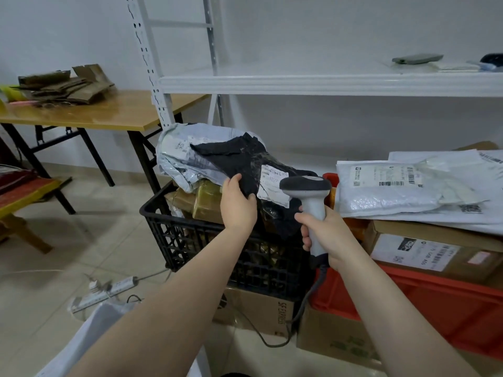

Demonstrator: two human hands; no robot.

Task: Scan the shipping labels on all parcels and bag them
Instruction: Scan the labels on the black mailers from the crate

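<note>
My left hand (238, 204) grips the lower edge of a black plastic parcel (234, 156) that lies on top of the pile in the black crate (190, 240). A white shipping label (273, 183) shows on the parcel just right of that hand. My right hand (324, 229) holds a grey handheld barcode scanner (307, 191) upright by its handle, its head close to the label. A grey mailer (177, 156) lies behind the black parcel. A white bag (89, 336) shows at the bottom left, partly hidden by my left arm.
White bubble mailers (402, 189) lie on a labelled cardboard box (435, 251) in a red crate (449, 308). Cardboard boxes (261, 308) stand under the crates. A power strip (109, 291) and cables lie on the floor. A white metal shelf (326, 83) spans above; a wooden table (109, 110) stands left.
</note>
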